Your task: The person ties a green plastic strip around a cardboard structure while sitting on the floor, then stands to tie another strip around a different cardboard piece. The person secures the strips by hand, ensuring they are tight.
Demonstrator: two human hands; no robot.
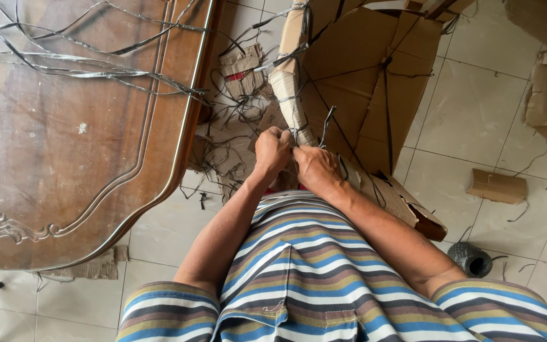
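Pale tiled floor littered with cardboard scraps (498,186), wooden table (64,139) alongside. Left hand (272,151) and right hand (316,168) pinching thin wire (328,120) against a cardboard bundle (362,82). Probably light, stiff, springy and sharp-ended; best gripped close beside the twist.

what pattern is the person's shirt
Striped shirt: blue, white, tan and dark bands, seen clearly in the head view.
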